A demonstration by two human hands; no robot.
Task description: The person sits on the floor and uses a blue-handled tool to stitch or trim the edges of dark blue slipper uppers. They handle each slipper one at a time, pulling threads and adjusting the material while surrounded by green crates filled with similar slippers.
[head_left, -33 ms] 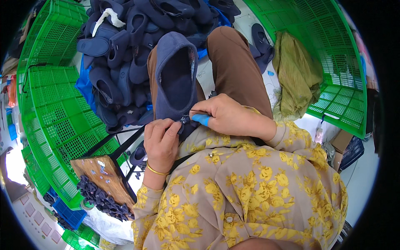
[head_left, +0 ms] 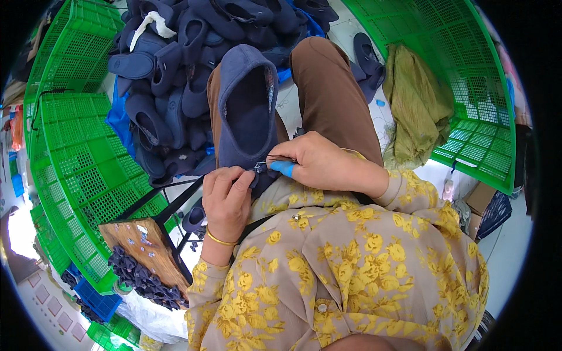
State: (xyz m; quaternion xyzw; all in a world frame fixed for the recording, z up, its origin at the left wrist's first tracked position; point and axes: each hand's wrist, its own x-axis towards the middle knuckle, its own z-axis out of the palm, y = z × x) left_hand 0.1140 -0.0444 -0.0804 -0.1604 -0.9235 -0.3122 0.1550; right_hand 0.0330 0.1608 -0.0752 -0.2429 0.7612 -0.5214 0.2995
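Observation:
A navy slipper [head_left: 248, 105] rests on my left thigh, its opening up and its toe away from me. My left hand [head_left: 225, 196] pinches a small dark fabric bow [head_left: 256, 171] at the slipper's near end. Close beside it, my right hand [head_left: 322, 162] is closed on a thin needle [head_left: 263, 162], which points left toward the bow. Blue tape [head_left: 283, 168] wraps a finger of the right hand. The fingers partly cover the bow and most of the needle.
Many navy slippers [head_left: 170, 111] are heaped on blue sheeting beyond my knees. Green plastic crates [head_left: 76, 146] stand on the left, and another crate [head_left: 486, 117] on the right. An olive sack [head_left: 415, 99] lies by it. A wooden board [head_left: 140, 237] holds small dark bows.

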